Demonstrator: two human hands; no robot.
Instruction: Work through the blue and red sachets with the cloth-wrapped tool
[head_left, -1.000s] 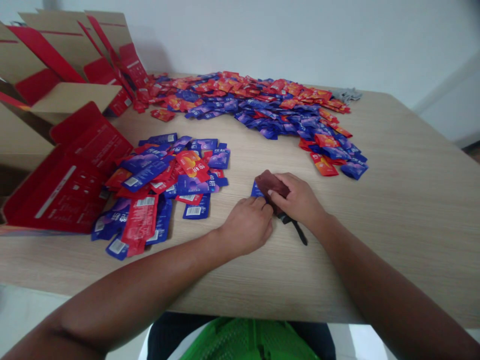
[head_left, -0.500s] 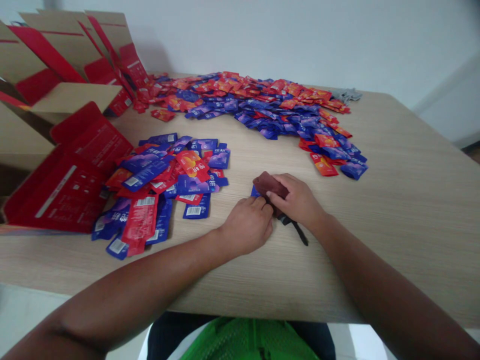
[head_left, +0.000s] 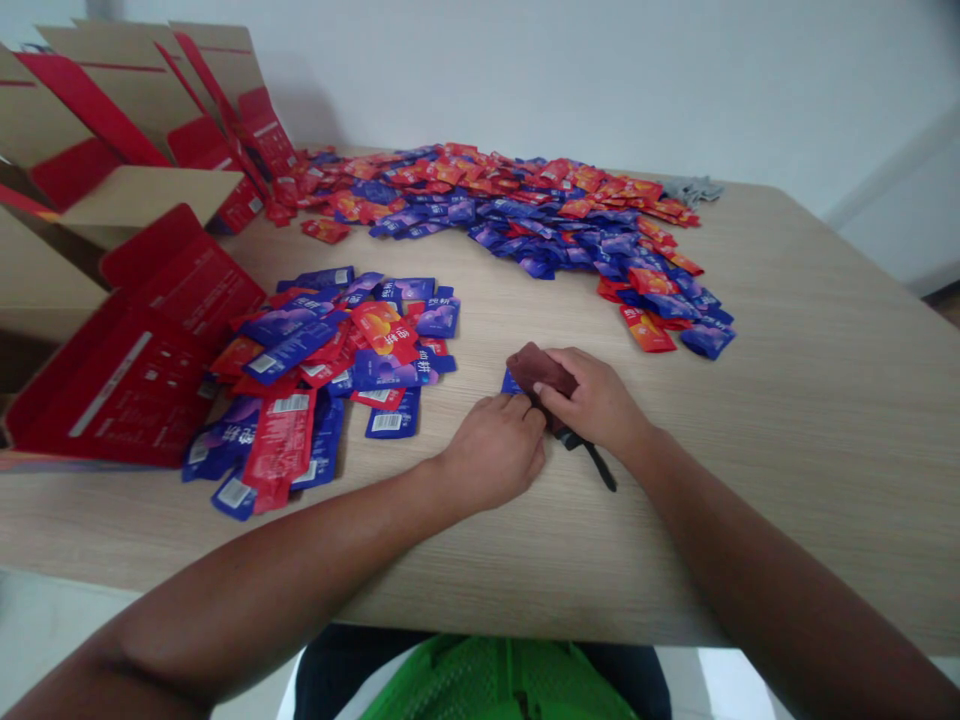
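My right hand (head_left: 602, 398) is closed round a brown, crumpled piece that looks like cloth (head_left: 541, 368), thumb on top. Beside it, my left hand (head_left: 496, 448) rests on the table with its fingers curled over a blue sachet (head_left: 510, 383). Only a small corner of that sachet shows; the rest is under my fingers and the brown piece. From below my right palm sticks out a thin black strip (head_left: 601, 468); what it belongs to is hidden. The two hands touch or nearly touch.
Left of my hands lies a loose heap of red and blue sachets (head_left: 322, 345). A longer pile (head_left: 540, 215) runs along the back, with a grey crumpled item (head_left: 694, 190) at its right end. Open red cardboard boxes (head_left: 135, 370) stand on the left of the wooden table (head_left: 810, 400).
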